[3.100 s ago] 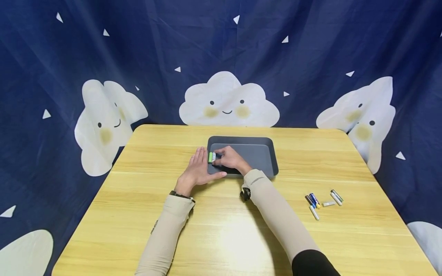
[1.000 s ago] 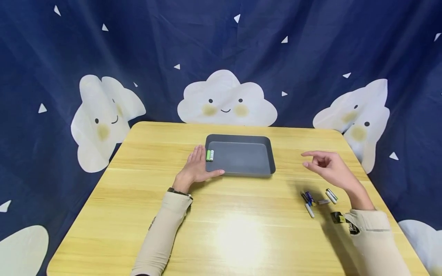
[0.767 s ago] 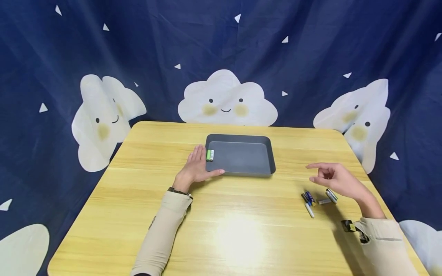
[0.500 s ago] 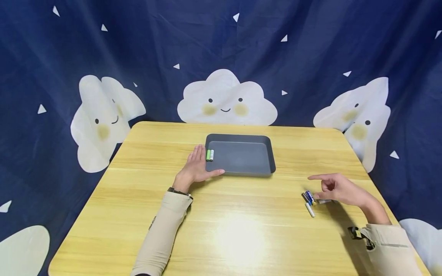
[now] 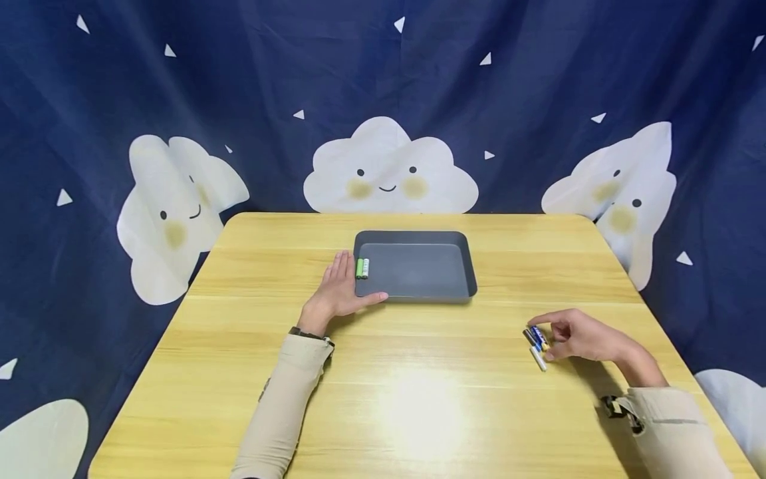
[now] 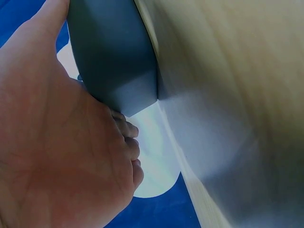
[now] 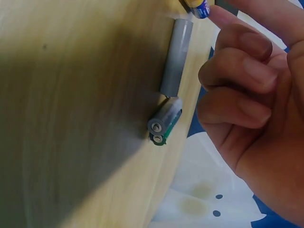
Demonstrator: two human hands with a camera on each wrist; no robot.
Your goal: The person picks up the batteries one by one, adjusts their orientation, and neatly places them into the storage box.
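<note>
Left hand [image 5: 338, 296]: fingers straight, side by side, thumb spread away; fingers along the left wall of the dark grey tray [image 5: 419, 269], thumb at its near edge. Tray lies between two and three o'clock from this hand, long axis nine to three. Inside at its left end: green battery [image 5: 359, 268] and white-labelled battery [image 5: 366, 268], side by side, roughly twelve to six, about one o'clock from the left hand.

Well apart, four o'clock from the tray, on the wood-grain table [image 5: 467, 346]: dark battery [image 5: 529, 337], blue-and-gold battery [image 5: 540, 336], white battery [image 5: 538, 359]. All run about eleven to five.

Right hand [image 5: 589, 339]: clearly the nearer one to these. Blue-and-gold battery at nine o'clock from it; index by its eleven o'clock end, thumb near its five o'clock end, so the span goes along the length, not across. Other fingers curled. Cannot tell whether it's pinched. Tray is between nine and ten o'clock from here. Right wrist view adds a grey battery [image 7: 176, 59] and a silver-and-green battery pair [image 7: 164, 118], hidden from the head view.
</note>
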